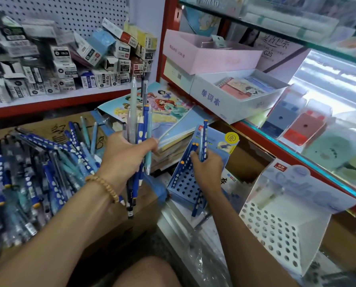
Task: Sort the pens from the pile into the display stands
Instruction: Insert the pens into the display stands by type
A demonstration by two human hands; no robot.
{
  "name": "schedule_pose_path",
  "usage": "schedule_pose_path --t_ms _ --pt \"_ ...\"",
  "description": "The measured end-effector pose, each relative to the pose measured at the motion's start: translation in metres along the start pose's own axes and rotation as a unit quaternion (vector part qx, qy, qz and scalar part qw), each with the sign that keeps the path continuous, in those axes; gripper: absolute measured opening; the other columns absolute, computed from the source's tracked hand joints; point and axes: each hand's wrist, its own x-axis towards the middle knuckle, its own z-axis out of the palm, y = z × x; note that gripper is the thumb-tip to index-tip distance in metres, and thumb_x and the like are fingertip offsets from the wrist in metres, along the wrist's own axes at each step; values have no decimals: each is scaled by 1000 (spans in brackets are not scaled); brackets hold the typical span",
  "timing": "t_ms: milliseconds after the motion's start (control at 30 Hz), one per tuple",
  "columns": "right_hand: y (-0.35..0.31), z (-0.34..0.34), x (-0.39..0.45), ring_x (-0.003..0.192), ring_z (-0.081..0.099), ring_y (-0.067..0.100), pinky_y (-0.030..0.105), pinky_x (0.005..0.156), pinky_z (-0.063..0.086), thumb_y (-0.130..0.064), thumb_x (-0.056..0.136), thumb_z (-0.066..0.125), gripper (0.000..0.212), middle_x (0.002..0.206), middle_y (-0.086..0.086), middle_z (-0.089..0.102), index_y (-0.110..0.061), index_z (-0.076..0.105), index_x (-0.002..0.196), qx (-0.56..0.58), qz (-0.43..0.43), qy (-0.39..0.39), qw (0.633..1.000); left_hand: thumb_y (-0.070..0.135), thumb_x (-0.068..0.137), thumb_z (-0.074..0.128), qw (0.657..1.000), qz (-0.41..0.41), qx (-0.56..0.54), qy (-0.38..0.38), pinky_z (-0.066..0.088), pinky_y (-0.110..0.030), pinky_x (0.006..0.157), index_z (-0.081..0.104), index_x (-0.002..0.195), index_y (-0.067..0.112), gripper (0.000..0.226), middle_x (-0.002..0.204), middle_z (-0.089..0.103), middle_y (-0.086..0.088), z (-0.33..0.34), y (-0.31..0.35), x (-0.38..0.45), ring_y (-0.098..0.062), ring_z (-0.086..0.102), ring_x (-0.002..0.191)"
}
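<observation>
Head view, and both hands are busy: the left hand (124,156) has its fingers and thumb wrapped round a mixed bundle of pens (138,129) — dark blue ones with white dots, a pale teal one, a couple of clear ones — standing upright, tips poking out above the knuckles and ends hanging below the palm. A beaded bracelet (103,186) sits on that wrist. Over to the right of those fingers, the right hand (207,165) pinches a few blue dotted pens (203,139) between thumb and fingertips, held upright right over the blue display stand (185,187); their lower ends run down behind the hand toward the holed tray, though whether they sit in holes I cannot tell. Two more orange-capped blue pens lean in the stand just left of those fingertips. Further right of the right hand, well apart from it, a white display stand (276,230) shows its rows of holes, a pale stick or two in its back part. Left of the left-hand fingers, below and beside the forearm, lies the pile of pens (34,175) — blue, teal, clear, heaped on a cardboard box (55,129). Beyond the fingertips, a stack of cartoon notebooks (168,112), and small boxes crowd the shelf (55,100) upper left.
</observation>
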Motion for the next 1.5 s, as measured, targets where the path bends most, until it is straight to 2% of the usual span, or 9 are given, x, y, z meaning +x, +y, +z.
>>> schedule_pose_path --t_ms 200,333,433,700,1000,1133,1300,1367,1500 --pt "-1 2 7 55 46 9 29 57 34 -22 95 63 22 61 -4 50 -11 56 77 -13 2 -31 999 15 75 79 1000 0 -3 -3 44 -16 41 69 85 3 19 78 67 -7 1 -3 1 -9 59 53" --pt "-4 0 10 61 56 11 26 54 41 -28 90 71 19 67 -5 58 -12 62 86 7 -11 -9 1000 12 74 78 1000 -1 -4 -9 43 -17 40 67 83 5 16 71 64 -4 1 -1 -2 -4 57 45" --pt "-10 -1 10 67 62 21 34 58 49 -32 89 72 24 72 6 65 -9 65 88 14 -18 4 1000 11 74 78 1000 0 -1 -9 44 -19 40 67 78 5 14 65 62 -2 1 -1 -3 -6 56 44" --pt "-22 -1 20 53 44 17 32 51 35 -22 92 63 26 67 16 58 1 61 81 -32 -37 5 999 11 72 78 1000 0 -1 -15 45 -20 40 66 74 8 13 46 57 9 2 0 -3 -5 54 41" --pt "-26 -13 31 58 48 18 27 47 34 -16 90 66 19 71 16 60 2 64 81 -136 -37 -108 984 14 74 79 1000 7 3 -19 42 -16 41 65 68 8 16 62 61 0 4 0 -3 -1 55 44" --pt "-30 -20 22 57 53 17 43 54 46 -20 90 69 23 73 20 65 2 65 85 34 16 -64 997 11 74 79 999 9 5 -31 46 -16 45 59 65 13 22 63 59 1 8 0 -6 -12 58 56" --pt "-61 -37 3 43 43 9 22 44 39 -22 99 58 19 60 1 56 -8 61 86 231 66 -1 971 18 74 80 998 -6 20 -53 52 -28 56 67 78 10 16 64 62 -1 20 -2 -15 -18 61 59" --pt "-77 -42 -2 44 43 10 23 46 41 -22 99 59 21 56 -2 53 -10 59 81 305 80 22 949 21 76 80 997 -9 28 -77 50 -24 51 67 76 11 16 58 61 1 25 -3 -22 -14 62 53" --pt "-100 -48 -4 43 43 9 25 46 43 -22 99 59 8 55 -4 52 -15 56 103 402 109 87 905 16 78 79 985 -14 24 -169 48 -15 47 70 75 16 10 62 69 3 34 -1 -40 -6 66 54"
